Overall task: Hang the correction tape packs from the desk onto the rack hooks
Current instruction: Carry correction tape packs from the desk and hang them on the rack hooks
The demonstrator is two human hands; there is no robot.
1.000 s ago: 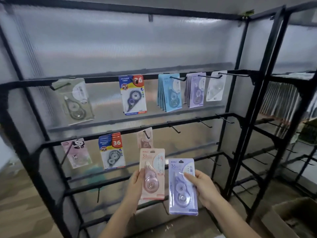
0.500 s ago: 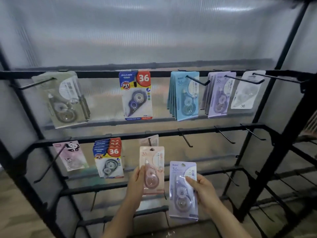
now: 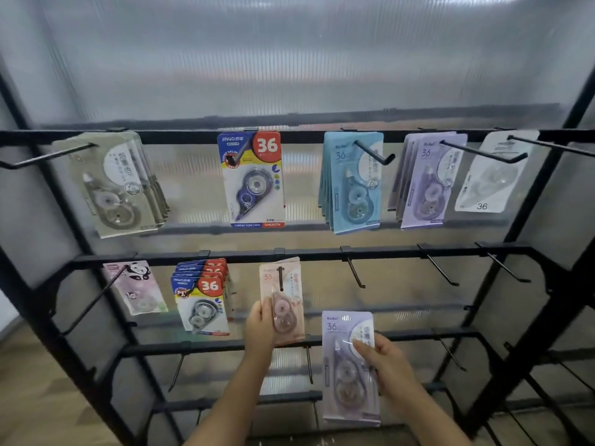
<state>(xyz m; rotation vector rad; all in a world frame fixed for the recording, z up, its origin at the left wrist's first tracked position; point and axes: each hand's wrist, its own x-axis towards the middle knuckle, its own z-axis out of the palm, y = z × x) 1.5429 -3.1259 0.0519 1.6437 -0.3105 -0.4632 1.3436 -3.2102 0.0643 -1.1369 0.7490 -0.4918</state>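
Note:
My left hand (image 3: 261, 326) holds a pink correction tape pack (image 3: 283, 304) by its left edge, up against the middle-row hook (image 3: 281, 278), whose tip pokes through the pack's top hole. Another pink pack hangs just behind it on the same hook. My right hand (image 3: 384, 365) grips a purple correction tape pack (image 3: 349, 371) lower and to the right, in front of the third rail. On the top rail hang more purple packs (image 3: 425, 185), along with blue packs (image 3: 352, 185), a white pack (image 3: 492, 175), a red-blue "36" pack (image 3: 252, 181) and beige packs (image 3: 116, 185).
The black rack (image 3: 322, 254) has bare hooks on the middle rail at right (image 3: 355, 273), (image 3: 439, 268), (image 3: 505, 267). A panda pack (image 3: 136, 289) and several red-blue packs (image 3: 201, 299) hang at middle left. Lower rails carry short bare hooks (image 3: 309, 365).
My view has closed in on the rack. My left hand has lifted the pink pack up onto the middle-row hook. My right hand with the purple pack has stayed low at the right.

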